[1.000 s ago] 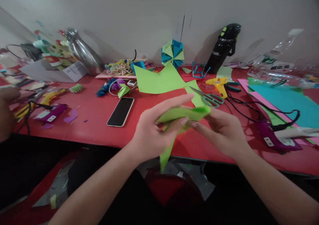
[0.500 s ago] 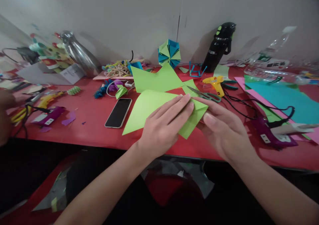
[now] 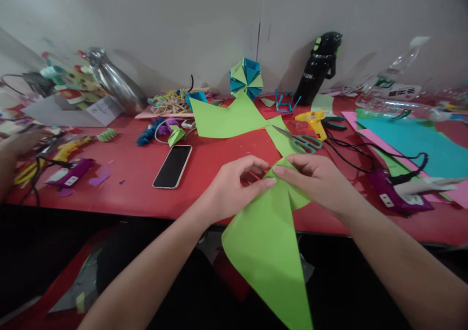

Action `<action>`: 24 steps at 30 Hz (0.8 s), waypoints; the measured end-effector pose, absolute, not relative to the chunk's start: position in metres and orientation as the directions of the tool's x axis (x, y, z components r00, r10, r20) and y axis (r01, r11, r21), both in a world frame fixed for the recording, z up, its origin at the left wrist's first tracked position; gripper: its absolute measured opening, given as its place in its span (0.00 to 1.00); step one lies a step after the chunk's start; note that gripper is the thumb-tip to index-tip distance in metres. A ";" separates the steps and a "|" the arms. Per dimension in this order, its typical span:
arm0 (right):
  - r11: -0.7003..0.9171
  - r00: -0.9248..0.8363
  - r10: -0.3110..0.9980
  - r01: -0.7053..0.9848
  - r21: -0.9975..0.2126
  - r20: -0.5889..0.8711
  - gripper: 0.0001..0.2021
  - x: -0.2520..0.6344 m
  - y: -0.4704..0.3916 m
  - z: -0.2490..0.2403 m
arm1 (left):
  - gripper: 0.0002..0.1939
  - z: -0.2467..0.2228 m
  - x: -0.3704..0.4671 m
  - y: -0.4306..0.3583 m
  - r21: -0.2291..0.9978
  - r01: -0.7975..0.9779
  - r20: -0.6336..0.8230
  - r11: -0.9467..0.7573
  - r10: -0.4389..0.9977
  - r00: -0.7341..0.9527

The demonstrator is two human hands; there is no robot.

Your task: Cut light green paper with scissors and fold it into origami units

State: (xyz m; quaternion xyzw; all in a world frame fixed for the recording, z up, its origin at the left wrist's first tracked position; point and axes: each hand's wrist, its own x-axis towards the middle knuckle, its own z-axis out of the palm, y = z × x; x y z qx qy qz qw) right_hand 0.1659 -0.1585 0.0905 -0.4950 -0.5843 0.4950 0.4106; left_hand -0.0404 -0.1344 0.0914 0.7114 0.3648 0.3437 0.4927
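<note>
A sheet of light green paper (image 3: 268, 242) hangs from both hands over the table's front edge, its long pointed end reaching down toward my lap. My left hand (image 3: 237, 186) pinches its upper edge between thumb and fingers. Close beside it, my right hand (image 3: 314, 176) grips the folded top corner, thumb on the near face. Beyond the hands lie another green sheet (image 3: 228, 118) with a cut-out edge and a narrower green piece (image 3: 283, 137). Grey-handled scissors (image 3: 305, 142) rest on that piece, blades pointing left.
A phone (image 3: 172, 166) lies left of my hands. Behind stand a blue-and-green folded paper ball (image 3: 246, 78), a black bottle (image 3: 319, 69) and a yellow glue gun (image 3: 314, 122). Coloured sheets (image 3: 420, 142) and a purple power strip (image 3: 398, 196) are right. Another person's hand (image 3: 22, 142) is far left.
The green sheet has turned, so its broad part now hangs toward me instead of lying leftward on the table. My left hand has shifted from lying flat over the fold to pinching the edge.
</note>
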 end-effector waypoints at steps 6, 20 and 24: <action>0.092 -0.124 0.990 0.245 -0.965 0.062 0.12 0.162 -0.163 0.089 | 0.09 0.083 -0.039 -0.133 0.990 0.104 0.030 -0.098 0.854 0.519; 0.276 -0.134 0.961 0.351 -0.895 0.243 0.06 0.155 -0.177 0.097 | 0.10 0.074 -0.044 -0.142 0.998 0.039 0.025 -0.058 0.816 0.577; 0.321 -0.159 0.947 0.418 -0.850 0.279 0.05 0.152 -0.185 0.106 | 0.09 0.075 -0.045 -0.147 0.992 0.014 0.091 -0.122 0.809 0.580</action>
